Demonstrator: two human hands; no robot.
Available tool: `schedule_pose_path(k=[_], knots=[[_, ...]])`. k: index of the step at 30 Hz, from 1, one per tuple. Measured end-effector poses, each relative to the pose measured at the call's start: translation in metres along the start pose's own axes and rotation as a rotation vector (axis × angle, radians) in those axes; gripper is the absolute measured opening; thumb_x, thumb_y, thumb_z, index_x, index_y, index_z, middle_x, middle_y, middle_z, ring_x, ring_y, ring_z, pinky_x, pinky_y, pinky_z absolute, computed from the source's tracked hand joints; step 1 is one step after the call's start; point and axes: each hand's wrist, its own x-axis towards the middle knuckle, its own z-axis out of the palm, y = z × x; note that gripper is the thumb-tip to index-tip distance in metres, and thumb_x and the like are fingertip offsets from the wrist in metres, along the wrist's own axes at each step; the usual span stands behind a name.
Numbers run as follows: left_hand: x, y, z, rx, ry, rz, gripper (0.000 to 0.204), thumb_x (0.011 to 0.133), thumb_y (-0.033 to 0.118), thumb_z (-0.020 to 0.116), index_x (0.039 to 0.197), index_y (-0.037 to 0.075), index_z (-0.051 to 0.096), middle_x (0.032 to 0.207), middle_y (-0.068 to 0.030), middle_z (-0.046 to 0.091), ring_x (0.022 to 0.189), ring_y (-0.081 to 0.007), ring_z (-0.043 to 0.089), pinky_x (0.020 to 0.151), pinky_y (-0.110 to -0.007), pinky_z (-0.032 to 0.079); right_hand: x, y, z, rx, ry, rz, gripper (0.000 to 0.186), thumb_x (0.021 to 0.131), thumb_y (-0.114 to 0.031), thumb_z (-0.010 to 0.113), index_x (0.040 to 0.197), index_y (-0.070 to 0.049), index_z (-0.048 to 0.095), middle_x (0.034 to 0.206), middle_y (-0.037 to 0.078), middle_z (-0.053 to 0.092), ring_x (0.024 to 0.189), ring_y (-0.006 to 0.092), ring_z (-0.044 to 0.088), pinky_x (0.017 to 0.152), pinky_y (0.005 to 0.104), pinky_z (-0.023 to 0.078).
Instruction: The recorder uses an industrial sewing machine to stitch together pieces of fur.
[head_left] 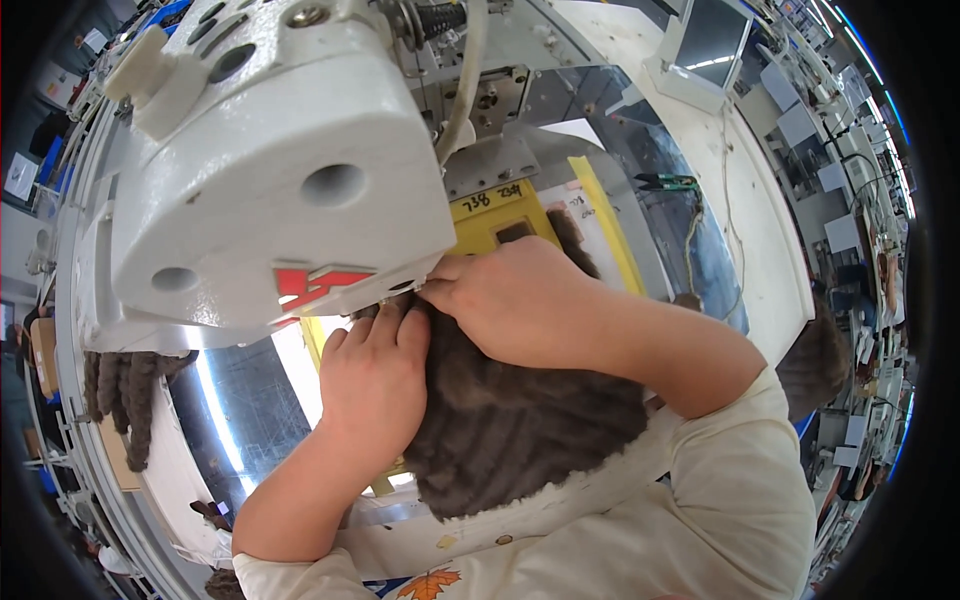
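Note:
A piece of dark brown plush fabric (530, 430) drapes toward me over the front edge of the work surface, its near edge ragged. My right hand (515, 300) is closed at the fabric's upper part, with thumb and fingers pinched together. Close beside it, my left hand (375, 375) bends its fingers onto the fabric's left edge; its thumb is hidden. Both sets of fingertips sit at the lower rim of a white sewing machine head (260, 190), which partly covers them. Beyond my right hand lies a yellow template (487, 215) with handwriting and a cut-out, next to another brown plush strip (572, 243).
Green-handled snips (667, 182) lie on the shiny plate at the right. A screen (712, 40) stands at the far right of the white table (765, 240). Brown plush strips (128, 395) hang at the left, under the machine. A pale hose (465, 90) runs down behind the machine head.

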Motion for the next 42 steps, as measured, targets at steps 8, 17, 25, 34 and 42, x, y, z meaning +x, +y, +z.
schedule_pose_path(k=[8,17,25,34,42], knots=[[-0.004,-0.003,-0.012,-0.158,-0.121,-0.018,0.062,0.068,0.003,0.072,0.129,0.001,0.063,0.135,-0.0174,0.065,0.111,-0.0358,0.065,0.088,-0.042,0.051,0.003,-0.004,-0.008,-0.054,-0.124,0.053,0.036,0.089,-0.015,0.057,0.122,-0.008,0.072,0.114,0.003,0.073,0.094,0.023,0.073,0.068,0.0388,0.058],[-0.017,0.005,-0.02,-0.089,-0.118,0.106,0.079,0.062,0.008,0.077,0.139,0.005,0.061,0.137,-0.0109,0.066,0.092,-0.0255,0.066,0.08,-0.039,0.049,0.004,0.001,-0.011,-0.02,-0.131,0.041,0.036,0.087,-0.015,0.062,0.121,-0.009,0.074,0.123,0.002,0.073,0.098,0.0234,0.074,0.077,0.0382,0.059],[-0.017,0.006,-0.018,-0.107,-0.131,0.118,0.075,0.066,0.017,0.081,0.137,0.004,0.061,0.137,-0.0136,0.066,0.085,-0.0224,0.065,0.075,-0.036,0.049,0.005,0.004,-0.01,-0.006,-0.125,0.036,0.035,0.085,-0.016,0.064,0.118,-0.012,0.075,0.124,-0.002,0.072,0.097,0.0247,0.074,0.077,0.0396,0.059],[-0.013,0.007,-0.026,-0.106,-0.182,0.104,0.078,0.068,0.027,0.085,0.138,0.003,0.06,0.138,-0.0155,0.065,0.09,-0.0241,0.067,0.077,-0.036,0.05,0.005,0.01,0.002,0.084,0.07,0.0,0.017,0.087,-0.015,0.061,0.089,-0.01,0.076,0.095,0.006,0.075,0.088,0.0304,0.074,0.071,0.0441,0.058],[-0.009,0.008,-0.024,-0.151,-0.186,0.042,0.101,0.064,0.061,0.086,0.137,-0.002,0.059,0.134,-0.0214,0.065,0.097,-0.0336,0.07,0.087,-0.041,0.054,0.01,0.015,-0.003,0.075,-0.006,0.041,0.032,0.083,-0.01,0.062,0.111,-0.01,0.078,0.113,0.003,0.076,0.095,0.0284,0.073,0.082,0.0405,0.059]])
